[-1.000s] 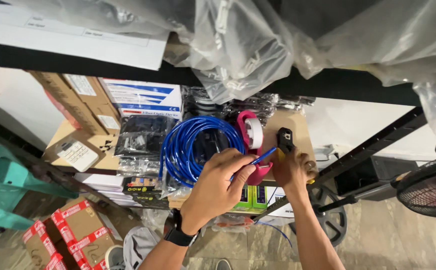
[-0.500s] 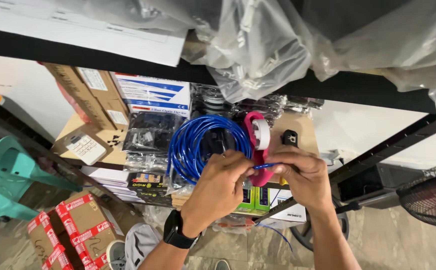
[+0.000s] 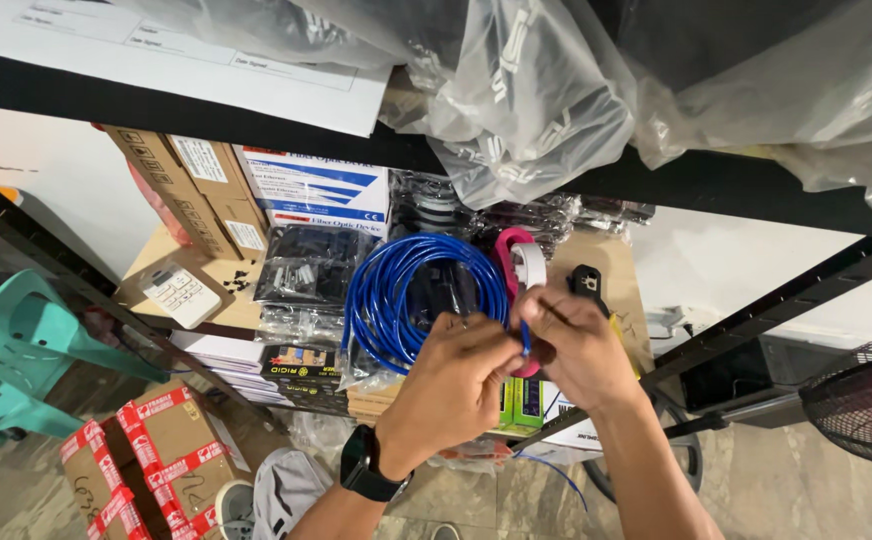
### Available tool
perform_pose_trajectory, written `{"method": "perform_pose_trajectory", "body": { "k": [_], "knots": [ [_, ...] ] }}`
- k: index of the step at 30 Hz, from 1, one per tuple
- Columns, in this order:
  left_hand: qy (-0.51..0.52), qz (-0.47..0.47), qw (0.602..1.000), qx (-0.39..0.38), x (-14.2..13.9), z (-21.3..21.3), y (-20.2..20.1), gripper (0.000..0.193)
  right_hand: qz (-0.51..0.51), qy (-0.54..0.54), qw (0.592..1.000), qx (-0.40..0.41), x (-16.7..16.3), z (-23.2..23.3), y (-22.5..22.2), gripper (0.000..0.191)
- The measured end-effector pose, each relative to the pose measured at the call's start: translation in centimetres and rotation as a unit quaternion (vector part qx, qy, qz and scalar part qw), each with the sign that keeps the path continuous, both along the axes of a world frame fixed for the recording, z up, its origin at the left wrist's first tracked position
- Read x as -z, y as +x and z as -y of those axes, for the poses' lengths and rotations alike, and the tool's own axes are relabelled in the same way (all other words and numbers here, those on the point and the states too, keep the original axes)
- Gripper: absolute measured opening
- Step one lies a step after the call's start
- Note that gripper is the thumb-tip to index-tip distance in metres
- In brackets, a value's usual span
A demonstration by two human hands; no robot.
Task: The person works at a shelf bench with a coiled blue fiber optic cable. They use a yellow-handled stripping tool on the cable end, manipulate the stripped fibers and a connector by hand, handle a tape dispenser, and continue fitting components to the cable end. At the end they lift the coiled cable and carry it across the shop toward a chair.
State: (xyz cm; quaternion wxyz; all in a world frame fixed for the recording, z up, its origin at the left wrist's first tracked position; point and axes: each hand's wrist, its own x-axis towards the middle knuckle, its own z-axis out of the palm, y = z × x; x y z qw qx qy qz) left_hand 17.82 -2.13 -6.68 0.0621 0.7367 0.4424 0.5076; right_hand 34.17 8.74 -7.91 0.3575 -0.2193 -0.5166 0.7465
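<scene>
Storage shelf [image 3: 206, 300] in cluttered room, wooden deck, black steel frame. Blue cable end [image 3: 526, 343] pinched between both hands, just in front of blue cable coil [image 3: 406, 295] lying mid-shelf. Left hand [image 3: 456, 385] grip clamped on cable end; right hand [image 3: 576, 345] grip closed around same piece. Change: a second ago right hand rested on black tool [image 3: 586, 282]; now off it, joined to left hand, so work now centres on cable tip. Pink tape reel [image 3: 516, 255] behind. Cardboard boxes [image 3: 196, 190] at left, contents hidden.
</scene>
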Motion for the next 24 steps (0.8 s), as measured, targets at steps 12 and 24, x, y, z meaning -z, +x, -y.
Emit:
{"method": "perform_pose_trajectory", "body": {
  "k": [12, 24],
  "knots": [
    [-0.05, 0.218, 0.975, -0.011, 0.6, -2.3, 1.7, 0.013, -0.104, 0.109, 0.974, 0.168, 2.1, 2.9, -0.5, 0.012],
    [-0.181, 0.32, 0.926, 0.086, -0.2, -3.9, 1.6, 0.025, 0.034, 0.329, 0.926, 0.182, 1.9, 0.2, -1.2, 0.021]
  ]
}}
